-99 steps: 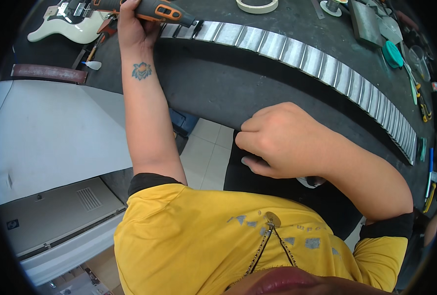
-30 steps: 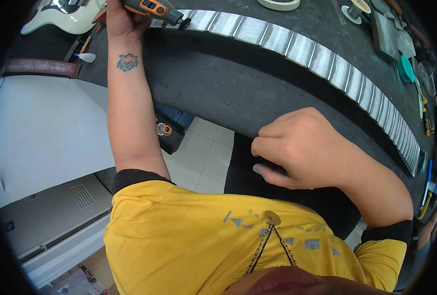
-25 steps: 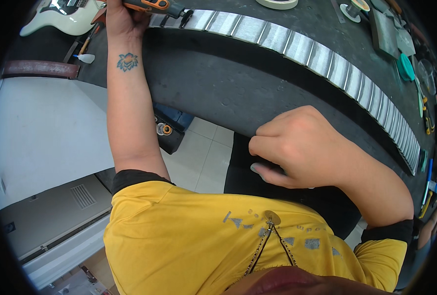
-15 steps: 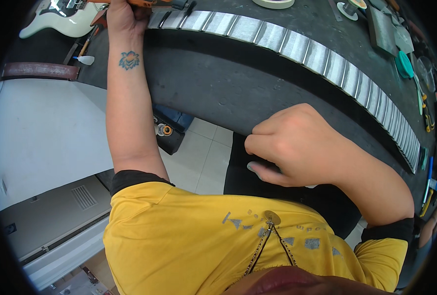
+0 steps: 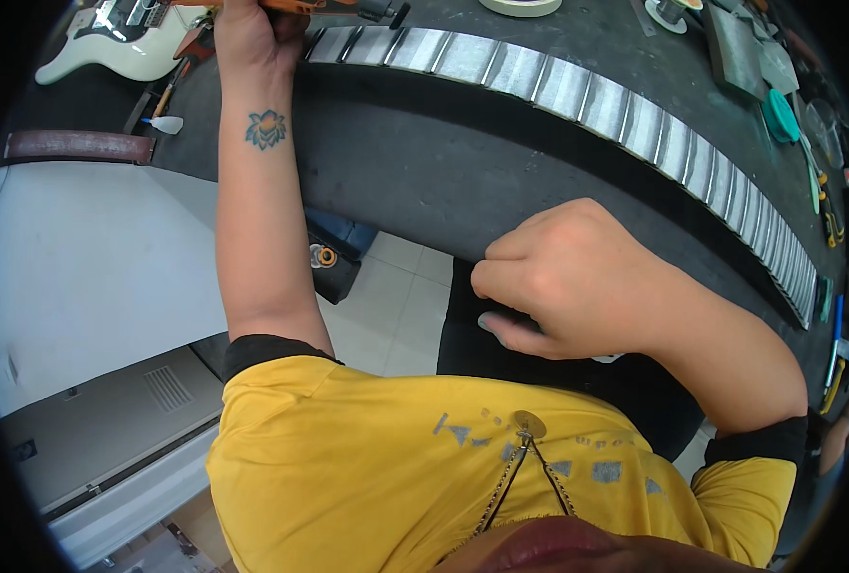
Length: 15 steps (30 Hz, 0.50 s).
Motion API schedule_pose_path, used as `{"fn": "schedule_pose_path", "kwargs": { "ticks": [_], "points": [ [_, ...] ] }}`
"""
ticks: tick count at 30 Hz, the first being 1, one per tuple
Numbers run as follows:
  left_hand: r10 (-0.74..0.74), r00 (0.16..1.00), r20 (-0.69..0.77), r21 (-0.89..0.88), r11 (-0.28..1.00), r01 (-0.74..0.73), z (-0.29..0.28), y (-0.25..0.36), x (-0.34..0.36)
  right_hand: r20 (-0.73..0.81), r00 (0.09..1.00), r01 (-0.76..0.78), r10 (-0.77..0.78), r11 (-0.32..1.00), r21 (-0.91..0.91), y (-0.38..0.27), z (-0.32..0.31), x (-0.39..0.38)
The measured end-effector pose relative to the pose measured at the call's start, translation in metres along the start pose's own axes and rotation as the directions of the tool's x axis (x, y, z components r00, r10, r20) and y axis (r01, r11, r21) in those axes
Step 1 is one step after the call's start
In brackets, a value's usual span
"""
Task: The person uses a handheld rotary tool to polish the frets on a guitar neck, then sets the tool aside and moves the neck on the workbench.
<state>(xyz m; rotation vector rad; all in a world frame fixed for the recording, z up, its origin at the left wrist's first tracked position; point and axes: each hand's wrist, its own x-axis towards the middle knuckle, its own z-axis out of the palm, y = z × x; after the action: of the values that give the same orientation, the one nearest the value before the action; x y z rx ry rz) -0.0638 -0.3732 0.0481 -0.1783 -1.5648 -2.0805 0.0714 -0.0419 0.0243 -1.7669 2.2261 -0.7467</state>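
Silver-grey metal forms one long slotted strip [image 5: 604,110], lying on the dark worktop [image 5: 415,181] across the upper part of the frame. Long axis: from upper left of centre to the right rim, dropping along its length; part of this bend may be due to the lens.

Position relative to the hands: the left end of the strip lies just to the right of the left hand [image 5: 257,29]. The right hand [image 5: 558,282] is below the strip, apart from it, near the front edge of the worktop. The left hand is the nearer.

State of the hands: the left is closed around an orange and dark rotary tool [image 5: 348,10], partly cut off by the upper edge of the frame. Its dark disc [image 5: 400,15] is at the strip's upper edge; contact cannot be confirmed. The right has curled fingers, thumb apart; the palm is hidden, so its contents cannot be told.

Count: one strip, its slots too crowded at the right to number; one rotary tool; one disc; one white guitar body [image 5: 118,48], upper left; one tape ring [image 5: 520,8], top centre; one wire spool [image 5: 671,13], upper right; one teal container [image 5: 781,116], below the spool to the right.
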Motion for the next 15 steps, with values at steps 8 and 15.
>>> {"fn": "schedule_pose_path", "kwargs": {
  "ticks": [8, 15],
  "points": [
    [-0.071, 0.991, 0.112, 0.119, 0.991, 0.057, 0.0028, 0.0027, -0.0043, 0.000, 1.000, 0.002, -0.002, 1.000, 0.002, 0.0000, -0.0010, 0.0014],
    [-0.066, 0.993, 0.100, 0.137, 0.989, 0.052, 0.0012, 0.0001, -0.0026, 0.000, 1.000, -0.003, 0.003, 1.000, -0.010, -0.0001, -0.0008, 0.0025]
  ]
}}
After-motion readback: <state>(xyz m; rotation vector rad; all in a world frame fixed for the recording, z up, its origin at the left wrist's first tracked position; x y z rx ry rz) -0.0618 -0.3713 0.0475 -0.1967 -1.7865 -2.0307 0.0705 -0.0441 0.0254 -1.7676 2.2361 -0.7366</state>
